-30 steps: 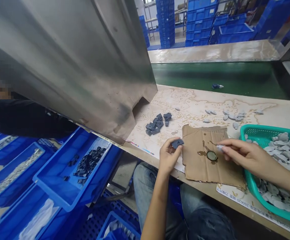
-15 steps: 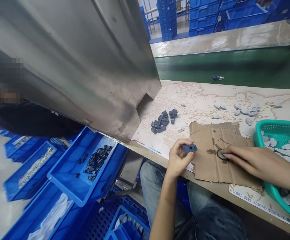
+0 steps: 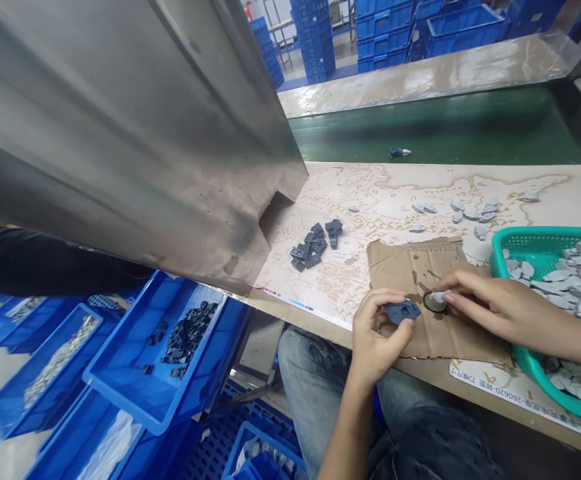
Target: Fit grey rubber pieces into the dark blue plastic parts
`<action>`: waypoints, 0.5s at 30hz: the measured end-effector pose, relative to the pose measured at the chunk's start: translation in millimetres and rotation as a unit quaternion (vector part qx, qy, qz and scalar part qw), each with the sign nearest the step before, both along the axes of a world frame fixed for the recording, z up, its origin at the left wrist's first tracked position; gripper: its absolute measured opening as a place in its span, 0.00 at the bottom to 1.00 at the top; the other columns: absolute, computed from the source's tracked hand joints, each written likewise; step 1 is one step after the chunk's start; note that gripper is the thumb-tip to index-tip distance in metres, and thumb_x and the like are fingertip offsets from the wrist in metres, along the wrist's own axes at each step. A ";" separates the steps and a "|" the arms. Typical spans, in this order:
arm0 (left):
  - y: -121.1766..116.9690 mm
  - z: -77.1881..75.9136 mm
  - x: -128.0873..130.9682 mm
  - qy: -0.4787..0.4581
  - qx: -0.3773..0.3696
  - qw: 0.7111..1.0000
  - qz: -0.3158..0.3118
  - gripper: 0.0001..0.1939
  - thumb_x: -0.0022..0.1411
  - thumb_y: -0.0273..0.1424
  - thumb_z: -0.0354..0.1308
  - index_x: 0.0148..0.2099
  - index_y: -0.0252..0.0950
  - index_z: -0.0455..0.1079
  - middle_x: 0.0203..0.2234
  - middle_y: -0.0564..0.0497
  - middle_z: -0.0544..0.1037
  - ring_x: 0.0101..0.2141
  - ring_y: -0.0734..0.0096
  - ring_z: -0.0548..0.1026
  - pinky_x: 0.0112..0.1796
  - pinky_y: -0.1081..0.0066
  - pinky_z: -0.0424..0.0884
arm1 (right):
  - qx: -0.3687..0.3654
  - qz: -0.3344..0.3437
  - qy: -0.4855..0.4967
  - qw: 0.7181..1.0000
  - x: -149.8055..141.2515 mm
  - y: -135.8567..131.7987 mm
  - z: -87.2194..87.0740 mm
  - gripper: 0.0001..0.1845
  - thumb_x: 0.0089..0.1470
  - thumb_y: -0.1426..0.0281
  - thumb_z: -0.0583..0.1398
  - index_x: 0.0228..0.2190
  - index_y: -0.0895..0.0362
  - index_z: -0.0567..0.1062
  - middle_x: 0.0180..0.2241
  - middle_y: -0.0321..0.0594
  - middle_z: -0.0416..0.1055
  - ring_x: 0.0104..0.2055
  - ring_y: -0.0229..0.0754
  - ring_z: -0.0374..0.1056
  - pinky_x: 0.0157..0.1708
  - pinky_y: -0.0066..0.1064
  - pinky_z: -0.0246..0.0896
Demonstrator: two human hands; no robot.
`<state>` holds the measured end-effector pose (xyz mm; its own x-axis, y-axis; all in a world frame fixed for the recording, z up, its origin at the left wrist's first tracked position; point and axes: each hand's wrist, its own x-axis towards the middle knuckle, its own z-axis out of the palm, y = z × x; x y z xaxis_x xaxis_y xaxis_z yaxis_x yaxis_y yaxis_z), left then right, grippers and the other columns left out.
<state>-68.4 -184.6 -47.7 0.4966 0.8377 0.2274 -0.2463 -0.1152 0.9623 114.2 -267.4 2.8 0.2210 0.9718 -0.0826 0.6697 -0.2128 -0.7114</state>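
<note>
My left hand (image 3: 381, 337) pinches a dark blue-grey plastic part (image 3: 401, 311) with an opening in its face, just left of a small round cap. That cap (image 3: 435, 302), with a ridged rim like a bottle cap, lies on a piece of brown cardboard (image 3: 450, 340) marked by dark wet stains. Between the thumb and fingertips of my right hand (image 3: 490, 303) is a small light grey plastic piece (image 3: 440, 295), its tip over the cap. Whether it touches the cap I cannot tell.
A green basket (image 3: 503, 250) of grey pieces stands at the right. Dark parts (image 3: 315, 247) lie beside a metal panel (image 3: 210, 167); loose grey pieces (image 3: 470, 213) are scattered behind the cardboard. Beyond runs a green belt (image 3: 350, 137). Blue bins (image 3: 115, 373) stand lower left, near a person's dark sleeve.
My left hand has moved right with the dark part, nearer the cap. The grey piece in my right fingers now shows above the cap. The whole view has shifted slightly.
</note>
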 end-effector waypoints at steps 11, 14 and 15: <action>-5.4 -7.2 1.8 -0.004 -0.052 0.998 -0.021 0.10 0.51 0.23 0.62 0.39 0.35 0.72 0.37 0.47 0.77 0.40 0.70 0.77 0.38 0.75 0.75 | -0.036 -0.028 0.255 0.966 -27.5 -7.3 22.0 0.28 0.52 0.40 0.57 0.33 0.54 0.68 0.26 0.37 0.72 0.27 0.36 0.63 0.28 0.31 0.58; -6.1 -6.1 1.5 -0.014 -0.042 0.999 -0.021 0.11 0.51 0.22 0.62 0.39 0.35 0.73 0.37 0.48 0.77 0.39 0.71 0.77 0.36 0.77 0.75 | -0.040 -0.023 0.241 0.969 -27.5 -6.5 20.5 0.30 0.52 0.38 0.55 0.33 0.54 0.67 0.27 0.39 0.73 0.27 0.38 0.65 0.28 0.32 0.59; -6.4 -5.9 1.7 -0.015 -0.039 0.999 -0.019 0.11 0.51 0.21 0.62 0.38 0.35 0.73 0.36 0.48 0.78 0.39 0.71 0.78 0.36 0.77 0.75 | -0.035 -0.019 0.238 0.971 -27.4 -6.2 20.3 0.30 0.52 0.38 0.54 0.33 0.54 0.67 0.27 0.39 0.73 0.27 0.38 0.66 0.28 0.33 0.60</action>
<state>-66.8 -190.9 -53.6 0.5220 0.8343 0.1771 -0.2787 -0.0293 0.9599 86.8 -273.7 23.1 0.1780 0.9517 -0.2502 0.2602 -0.2908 -0.9207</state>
